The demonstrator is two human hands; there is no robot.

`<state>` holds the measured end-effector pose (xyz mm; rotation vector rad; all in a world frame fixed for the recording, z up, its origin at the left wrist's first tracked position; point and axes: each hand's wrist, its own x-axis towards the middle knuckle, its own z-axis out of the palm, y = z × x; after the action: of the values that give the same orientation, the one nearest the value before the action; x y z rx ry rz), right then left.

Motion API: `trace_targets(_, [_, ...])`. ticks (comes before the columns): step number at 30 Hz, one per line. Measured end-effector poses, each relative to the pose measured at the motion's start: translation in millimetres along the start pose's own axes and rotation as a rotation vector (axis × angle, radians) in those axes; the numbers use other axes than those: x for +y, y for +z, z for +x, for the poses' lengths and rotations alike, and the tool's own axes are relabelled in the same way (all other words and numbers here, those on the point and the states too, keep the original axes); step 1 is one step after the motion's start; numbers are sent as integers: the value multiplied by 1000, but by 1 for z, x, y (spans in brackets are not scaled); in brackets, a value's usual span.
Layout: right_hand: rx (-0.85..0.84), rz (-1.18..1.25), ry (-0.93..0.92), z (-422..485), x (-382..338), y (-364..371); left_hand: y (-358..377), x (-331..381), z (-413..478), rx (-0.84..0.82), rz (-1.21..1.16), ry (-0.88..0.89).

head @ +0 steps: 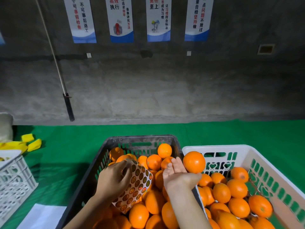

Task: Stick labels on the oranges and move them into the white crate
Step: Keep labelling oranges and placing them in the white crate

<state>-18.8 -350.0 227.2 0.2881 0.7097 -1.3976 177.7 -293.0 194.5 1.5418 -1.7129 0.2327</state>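
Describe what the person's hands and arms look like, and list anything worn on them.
The left hand and the right hand are both bare: no gloves, rings or wristbands show. The left forearm and right forearm are uncovered too, with no sleeve, watch or marking in view down to the picture's bottom edge.

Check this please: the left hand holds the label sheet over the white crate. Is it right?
No. The head view shows the left hand holds the label sheet over the black crate; the white crate stands beside it.
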Motion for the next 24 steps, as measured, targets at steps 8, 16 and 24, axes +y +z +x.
trace_targets(8, [-160, -778, -256, -8, 30, -4, 10, -10, 0, -15, -203, -247])
trace_targets(16, [-693, -1858, -1011, -2, 60, -27, 8, -10, 3, -64, -404, -211])
trace_targets(24, [-532, -1782, -991, -6, 54, -18, 8, -11, 1, 19, -424, -206])
